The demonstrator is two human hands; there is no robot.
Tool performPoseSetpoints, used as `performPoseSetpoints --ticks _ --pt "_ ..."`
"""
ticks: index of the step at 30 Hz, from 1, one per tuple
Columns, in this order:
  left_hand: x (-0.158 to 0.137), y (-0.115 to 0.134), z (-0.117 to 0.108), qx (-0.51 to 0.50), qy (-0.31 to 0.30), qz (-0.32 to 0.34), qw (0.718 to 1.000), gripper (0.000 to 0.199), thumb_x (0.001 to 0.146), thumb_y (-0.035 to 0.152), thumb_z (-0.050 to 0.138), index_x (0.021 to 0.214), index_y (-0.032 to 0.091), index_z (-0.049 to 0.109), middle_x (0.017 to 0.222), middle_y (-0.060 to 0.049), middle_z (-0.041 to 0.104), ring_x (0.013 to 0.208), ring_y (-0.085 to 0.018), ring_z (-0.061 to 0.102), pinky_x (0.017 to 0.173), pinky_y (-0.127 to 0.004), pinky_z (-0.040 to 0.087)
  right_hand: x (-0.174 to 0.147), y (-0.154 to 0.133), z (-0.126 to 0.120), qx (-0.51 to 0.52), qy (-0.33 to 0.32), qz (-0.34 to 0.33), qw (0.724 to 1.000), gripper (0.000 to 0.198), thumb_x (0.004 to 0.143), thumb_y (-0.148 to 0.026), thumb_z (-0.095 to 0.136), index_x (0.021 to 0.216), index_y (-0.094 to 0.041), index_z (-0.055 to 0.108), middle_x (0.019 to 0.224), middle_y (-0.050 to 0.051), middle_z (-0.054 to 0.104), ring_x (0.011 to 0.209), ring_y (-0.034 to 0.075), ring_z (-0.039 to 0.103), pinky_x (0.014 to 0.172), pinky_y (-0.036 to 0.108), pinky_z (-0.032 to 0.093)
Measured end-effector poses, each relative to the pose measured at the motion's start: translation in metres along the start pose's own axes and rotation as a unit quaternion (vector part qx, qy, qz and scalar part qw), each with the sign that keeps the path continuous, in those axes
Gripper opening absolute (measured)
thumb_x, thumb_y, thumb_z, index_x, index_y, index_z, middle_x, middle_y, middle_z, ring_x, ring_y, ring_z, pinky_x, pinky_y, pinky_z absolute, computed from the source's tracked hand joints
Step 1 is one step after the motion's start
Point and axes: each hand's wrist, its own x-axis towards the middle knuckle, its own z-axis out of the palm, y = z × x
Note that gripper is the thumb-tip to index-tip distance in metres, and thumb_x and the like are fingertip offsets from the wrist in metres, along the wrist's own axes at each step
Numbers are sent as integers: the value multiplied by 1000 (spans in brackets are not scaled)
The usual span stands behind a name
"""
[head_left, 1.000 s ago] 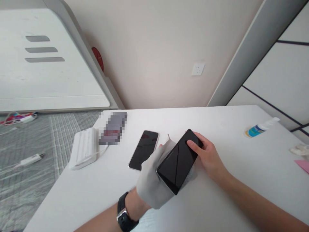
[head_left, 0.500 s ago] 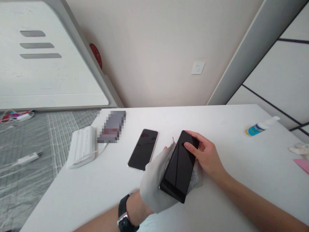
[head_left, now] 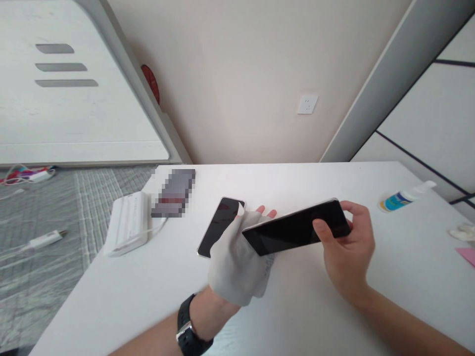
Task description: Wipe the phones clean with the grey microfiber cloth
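Note:
My right hand (head_left: 349,257) grips a black smartphone (head_left: 293,230) by its right end, thumb on the dark screen and fingers behind. The phone is tilted, lying nearly crosswise in the air. A light grey cloth (head_left: 235,272) is draped over the palm of my left hand (head_left: 222,307), with only a few fingertips showing beyond it. The phone's left end is over the cloth; whether they touch is hard to tell. Behind my left hand, a second smartphone (head_left: 218,225) lies face up on the white table (head_left: 148,282), partly covered by the cloth and hand.
At the left edge sit a white power bank (head_left: 128,222) with a cable and a blurred-out dark flat item (head_left: 174,193). A spray bottle (head_left: 403,199) lies at the right, near a pink item (head_left: 466,256). A white cable plug (head_left: 46,240) rests on the grey bedding (head_left: 74,277).
The phone has swung from a steep slant to nearly crosswise as my right hand moved right. It has lifted off most of the cloth, uncovering more of it.

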Motion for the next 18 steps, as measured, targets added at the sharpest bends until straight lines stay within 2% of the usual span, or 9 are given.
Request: performPoseSetpoints --ticks 1,3,5,7,9,11,12,14,18 --pt "1 0 3 -7 8 2 1000 43 100 37 56 140 21 58 134 -11 72 140 -29 56 118 -47 45 -4 -2 -4 -2 -16 -47 999 34 84 -38 83 109 -28 63 78 -2 71 60 17 67 53 28 53" --pt "1 0 10 -18 21 12 1000 43 100 38 56 136 16 62 134 -14 71 138 -31 58 120 -49 43 -8 -8 -12 23 -115 -173 978 31 90 -28 77 118 -31 64 93 0 80 76 21 78 64 31 62" --pt "0 2 14 -20 33 21 999 45 99 39 58 135 14 63 134 -16 69 135 -33 60 120 -52 41 -7 -16 -19 52 -252 -307 916 34 95 -26 70 127 -36 64 108 0 82 91 23 81 74 34 67" --pt "-1 6 13 -13 48 18 999 48 99 38 59 139 14 61 138 -16 67 134 -33 60 121 -52 39 -5 -25 -20 53 -347 -414 840 30 95 -27 70 123 -36 69 116 0 80 100 24 79 80 35 68" --pt "-1 11 6 -6 36 26 999 50 100 36 58 146 16 57 142 -15 66 136 -31 59 122 -49 37 -4 -31 -17 22 -381 -493 782 19 92 -29 73 110 -32 76 120 1 78 111 22 76 91 32 66" --pt "1 16 -3 -9 -9 53 999 51 102 34 53 151 20 53 145 -12 64 137 -29 59 122 -48 37 -6 -33 -11 -20 -401 -542 738 17 93 -29 71 108 -29 78 126 0 75 125 19 68 103 27 59" --pt "2 18 -7 -13 -36 67 997 51 103 34 51 153 22 51 146 -10 64 137 -28 58 122 -47 38 -8 -31 -8 -39 -408 -554 724 21 96 -29 68 115 -28 77 131 0 72 131 17 64 108 27 55" --pt "4 21 -13 -21 -76 82 994 49 105 35 47 154 25 50 148 -8 62 138 -26 58 120 -45 41 -11 -26 -2 -66 -420 -556 714 30 102 -25 57 130 -25 71 141 -2 66 138 15 57 116 29 47" --pt "5 21 -11 -7 -96 31 995 52 105 45 46 154 26 50 152 -8 59 137 -27 59 116 -43 45 -16 -17 3 -81 -418 -546 722 38 108 -15 41 137 -16 65 146 -1 62 139 13 56 124 33 37"
